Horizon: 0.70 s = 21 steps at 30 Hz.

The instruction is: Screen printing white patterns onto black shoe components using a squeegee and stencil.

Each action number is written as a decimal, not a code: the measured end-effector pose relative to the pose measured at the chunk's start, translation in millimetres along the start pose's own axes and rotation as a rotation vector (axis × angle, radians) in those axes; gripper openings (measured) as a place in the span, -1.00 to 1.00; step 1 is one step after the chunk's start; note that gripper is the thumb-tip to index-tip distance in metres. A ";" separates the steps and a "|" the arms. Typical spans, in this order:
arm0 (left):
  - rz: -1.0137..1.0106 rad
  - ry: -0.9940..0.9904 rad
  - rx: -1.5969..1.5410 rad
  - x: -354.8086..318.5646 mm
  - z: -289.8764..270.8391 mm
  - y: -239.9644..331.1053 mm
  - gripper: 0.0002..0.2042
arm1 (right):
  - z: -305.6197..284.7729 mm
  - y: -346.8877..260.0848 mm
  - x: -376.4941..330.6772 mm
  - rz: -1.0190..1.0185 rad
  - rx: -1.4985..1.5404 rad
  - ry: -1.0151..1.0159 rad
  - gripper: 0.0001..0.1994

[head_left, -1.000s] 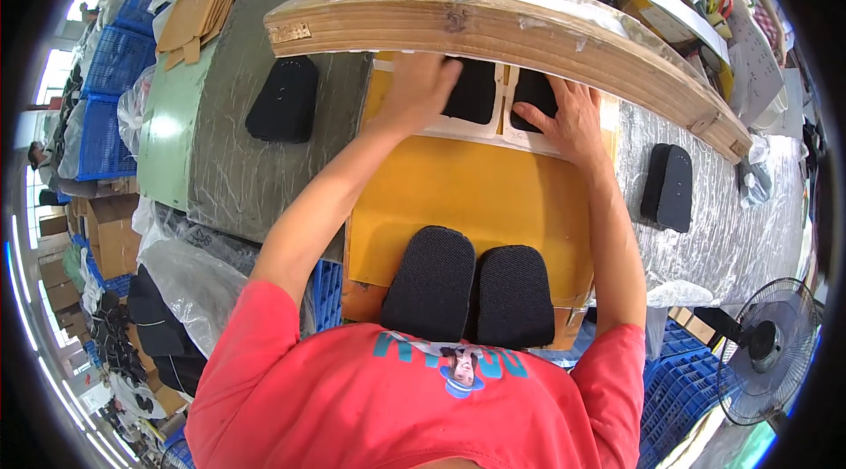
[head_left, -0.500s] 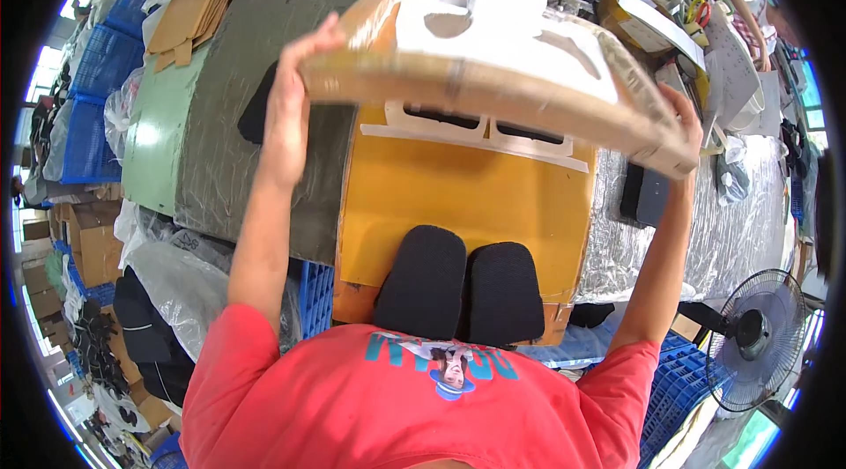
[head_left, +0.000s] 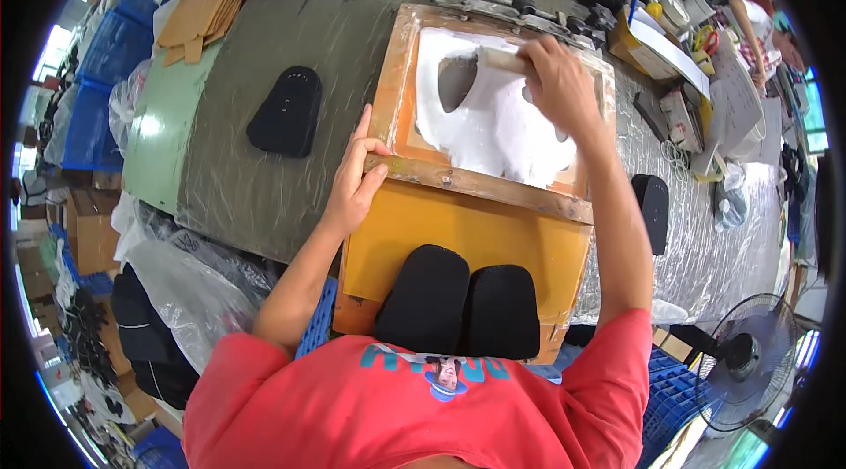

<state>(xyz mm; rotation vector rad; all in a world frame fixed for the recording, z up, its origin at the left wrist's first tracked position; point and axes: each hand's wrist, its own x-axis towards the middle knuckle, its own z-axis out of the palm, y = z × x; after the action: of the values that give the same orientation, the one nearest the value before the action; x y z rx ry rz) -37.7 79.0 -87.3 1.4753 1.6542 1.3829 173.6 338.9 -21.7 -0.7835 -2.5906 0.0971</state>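
Illumination is bright, even daylight, strongest from the blown-out opening far left of the left hand [head_left: 354,192]. Glare streaks the plastic sheeting [head_left: 705,240] right of the right hand [head_left: 557,81]. Shadows are soft. Fisheye distortion bends edges toward the black circular rim, where detail blurs.

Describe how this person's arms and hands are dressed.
Both forearms are bare. The left hand and right hand wear no gloves, and no watch or ring shows. Short red sleeves of a T-shirt with a teal print cover the upper arms.
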 end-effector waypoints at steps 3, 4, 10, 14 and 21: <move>0.002 0.021 0.018 -3.7 -5.2 -4.5 -0.86 | -6.6 -50.1 -42.6 -0.018 0.061 -0.026 -0.88; 0.009 0.019 0.046 -5.1 -6.2 -5.3 -0.86 | -15.0 -66.1 -45.6 -0.021 0.112 -0.070 -0.89; 0.021 0.012 0.029 1.1 0.5 -3.0 -0.85 | 12.6 -46.8 37.8 0.006 0.058 0.145 -0.86; 0.000 0.007 -0.010 -0.5 1.7 -4.1 -0.86 | 25.8 -46.5 14.5 0.022 0.037 0.105 -0.85; -0.005 0.021 0.024 -4.6 -1.2 -3.7 -0.85 | -50.1 -0.8 -47.9 0.139 0.037 -0.205 -0.81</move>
<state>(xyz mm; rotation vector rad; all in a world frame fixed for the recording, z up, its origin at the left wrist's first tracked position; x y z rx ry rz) -39.0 74.7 -91.4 1.4738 1.6913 1.3855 230.1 309.4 5.5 -0.9852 -2.7123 0.2800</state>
